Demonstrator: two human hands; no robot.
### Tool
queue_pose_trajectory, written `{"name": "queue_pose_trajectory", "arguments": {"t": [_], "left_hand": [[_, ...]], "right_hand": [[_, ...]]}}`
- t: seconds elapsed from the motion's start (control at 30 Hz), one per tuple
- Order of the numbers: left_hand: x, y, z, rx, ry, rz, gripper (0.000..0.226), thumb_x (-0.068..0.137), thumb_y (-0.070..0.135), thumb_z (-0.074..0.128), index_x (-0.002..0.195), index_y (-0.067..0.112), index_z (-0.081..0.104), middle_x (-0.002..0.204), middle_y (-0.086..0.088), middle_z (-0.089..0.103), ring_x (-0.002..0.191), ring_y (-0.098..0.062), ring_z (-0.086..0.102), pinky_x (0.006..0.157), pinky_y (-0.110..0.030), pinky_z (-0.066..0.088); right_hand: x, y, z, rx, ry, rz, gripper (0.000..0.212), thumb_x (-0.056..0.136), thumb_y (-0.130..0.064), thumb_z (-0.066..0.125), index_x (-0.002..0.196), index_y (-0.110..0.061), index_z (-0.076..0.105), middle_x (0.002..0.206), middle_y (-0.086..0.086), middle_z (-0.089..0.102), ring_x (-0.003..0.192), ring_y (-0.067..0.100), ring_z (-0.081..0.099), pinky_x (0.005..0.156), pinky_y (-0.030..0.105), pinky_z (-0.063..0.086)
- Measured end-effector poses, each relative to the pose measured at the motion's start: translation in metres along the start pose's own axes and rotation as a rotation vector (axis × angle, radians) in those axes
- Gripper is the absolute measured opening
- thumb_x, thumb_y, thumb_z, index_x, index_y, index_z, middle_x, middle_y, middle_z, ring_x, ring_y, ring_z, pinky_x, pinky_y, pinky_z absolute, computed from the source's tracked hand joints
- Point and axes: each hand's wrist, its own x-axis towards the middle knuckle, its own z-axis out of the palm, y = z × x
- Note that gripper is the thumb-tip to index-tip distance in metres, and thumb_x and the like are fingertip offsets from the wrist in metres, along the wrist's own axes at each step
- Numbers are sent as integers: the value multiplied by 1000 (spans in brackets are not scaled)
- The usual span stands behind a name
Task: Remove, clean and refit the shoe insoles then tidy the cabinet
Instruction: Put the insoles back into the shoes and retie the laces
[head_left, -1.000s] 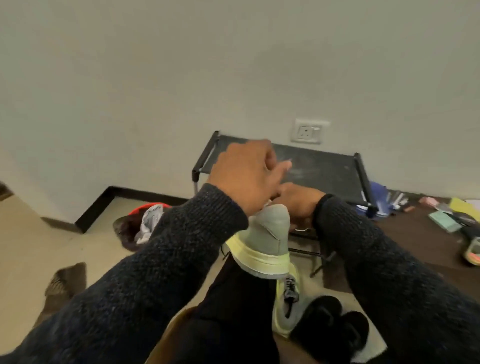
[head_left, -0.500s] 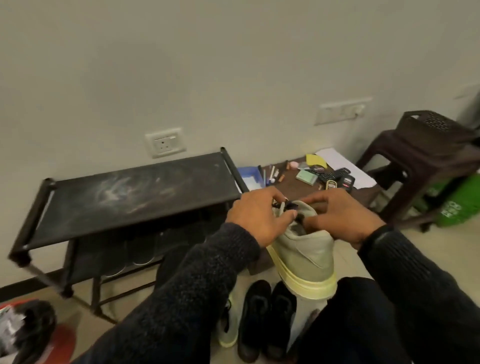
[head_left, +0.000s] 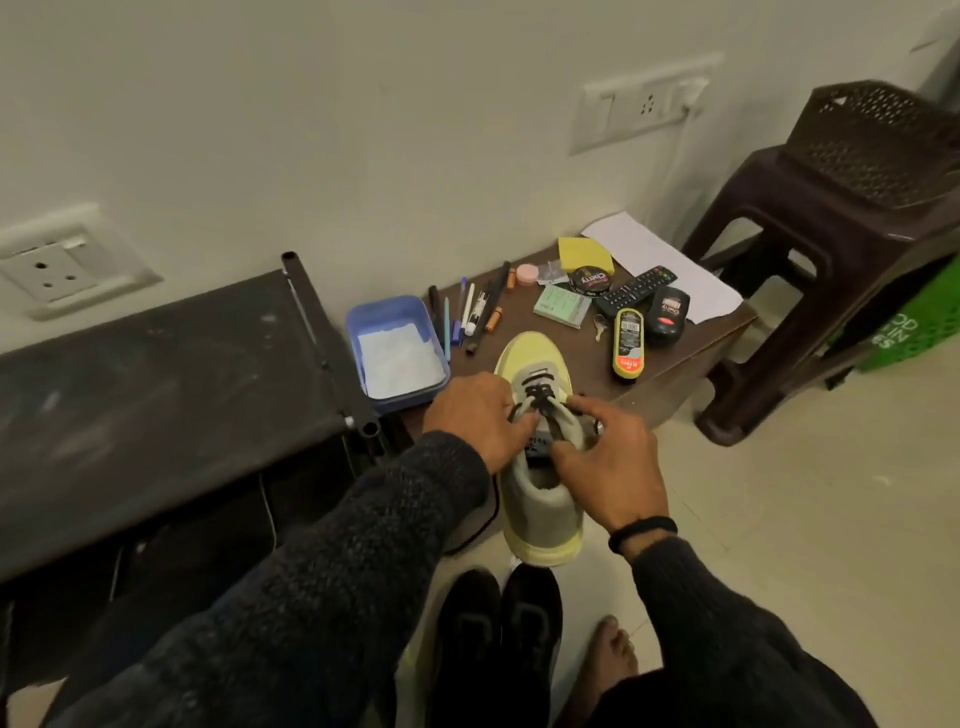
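Left hand (head_left: 475, 418) and right hand (head_left: 605, 462) pinch the grey, yellow-soled sneaker's (head_left: 543, 499) black laces (head_left: 535, 400) between them; its soft, light collar looks best gripped at the heel.

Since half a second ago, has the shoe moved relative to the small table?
Yes. The shoe, held by both hands, now has its toe over the near edge of the small table, close to the blue tub. Earlier it was held short of the table.

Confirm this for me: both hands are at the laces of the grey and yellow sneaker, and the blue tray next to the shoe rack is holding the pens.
One detail is wrong. In the head view the blue tray holds only something white; the pens lie on the brown table beside it. The left hand and right hand are indeed at the laces of the sneaker, next to the shoe rack.
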Motion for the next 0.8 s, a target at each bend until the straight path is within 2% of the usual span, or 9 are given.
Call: {"name": "queue_pose_trajectory", "arguments": {"t": [0.1,0.2,0.3,0.37,0.43,0.53,0.63,0.73,0.8], "left_hand": [[23,-9,12,-37,-21,-7,38,85,48,71,67,26,46,73,4,58,75,-17,57,65,-31,44],[34,-13,22,-46,-1,16,33,82,49,73,74,30,47,78,8,61,77,-15,59,70,-34,52],[37,-13,21,-63,-23,21,32,83,46,73,81,31,45,82,11,57,77,-12,56,71,-32,52],[38,-14,20,-46,-34,34,31,85,44,72,89,31,45,87,11,58,81,-11,56,76,-30,48],[39,-15,18,-25,-30,57,29,88,41,70,94,30,44,91,11,58,86,-12,54,82,-29,41],[45,-14,17,-30,14,89,24,89,34,68,92,30,44,85,13,55,84,-15,54,85,-34,42],[55,-13,14,-34,41,67,22,89,33,68,94,29,47,84,12,55,86,-17,54,88,-38,43],[62,-12,15,-25,34,73,23,90,41,68,100,29,51,92,9,59,88,-16,58,85,-36,49],[61,-14,16,-12,16,77,27,90,50,67,103,31,53,98,7,61,91,-16,59,81,-35,52]], "right_hand": [[19,12,20,-28,-21,34,50,80,-17,75,129,-20,66,123,0,69,110,17,63,93,31,53],[43,18,20,-77,-85,109,43,81,-36,80,120,-23,65,115,-1,67,105,18,63,88,35,55],[68,14,12,-236,-117,159,58,74,-48,84,120,-25,56,121,4,56,101,22,60,76,33,50],[76,13,9,-296,-139,124,63,76,-42,83,129,-26,54,122,3,57,100,21,59,69,27,44],[80,14,5,-250,-184,108,55,80,-32,82,129,-25,58,108,-2,64,90,14,60,63,24,45],[87,17,2,-217,-184,93,55,81,-25,81,131,-24,58,106,-6,65,93,13,62,75,32,56],[89,16,8,-214,-175,107,53,83,-22,78,131,-25,57,113,-4,66,97,16,63,81,36,58],[89,18,13,-274,-112,28,50,84,-41,77,128,-25,58,116,-3,66,97,16,64,79,36,58],[86,21,11,-302,-92,-46,62,79,-64,72,127,-27,58,115,-6,64,95,13,64,76,32,57]]}}
